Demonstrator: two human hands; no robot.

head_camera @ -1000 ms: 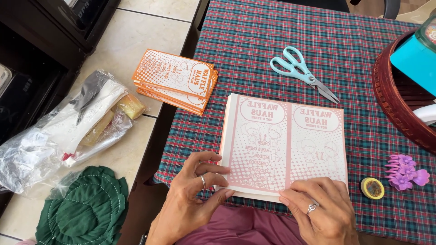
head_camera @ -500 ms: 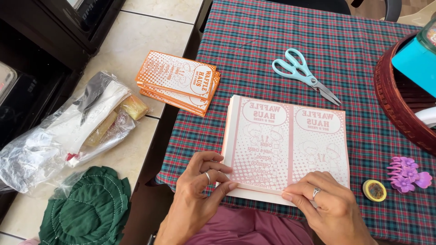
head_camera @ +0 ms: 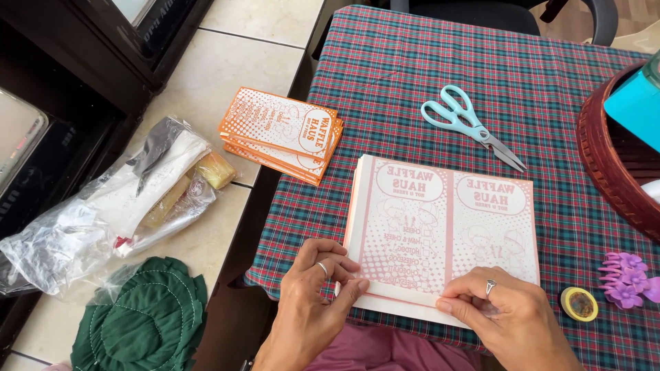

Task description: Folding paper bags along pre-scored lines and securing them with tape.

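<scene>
A stack of pale pink printed sheets (head_camera: 440, 230) lies on the plaid tablecloth (head_camera: 426, 75) at the near edge. My left hand (head_camera: 320, 288) rests at the stack's near left corner, thumb and fingers pinching the edge of the sheets. My right hand (head_camera: 498, 312) presses fingertips on the stack's near edge, right of centre. Both hands wear a ring. A smaller stack of orange printed sheets (head_camera: 282, 134) sits at the table's left edge, overhanging it.
Light blue scissors (head_camera: 471, 124) lie beyond the pink stack. A dark red basket (head_camera: 608, 165) with a teal box stands at right. A yellow tape roll (head_camera: 579, 304) and purple hair clip (head_camera: 627, 278) lie near right. Plastic bags (head_camera: 110, 206) and green cloth (head_camera: 141, 319) are on the tiled floor.
My left hand's fingers have curled in a little at the stack's corner. My right hand has shifted slightly along the near edge. The stack stays in place.
</scene>
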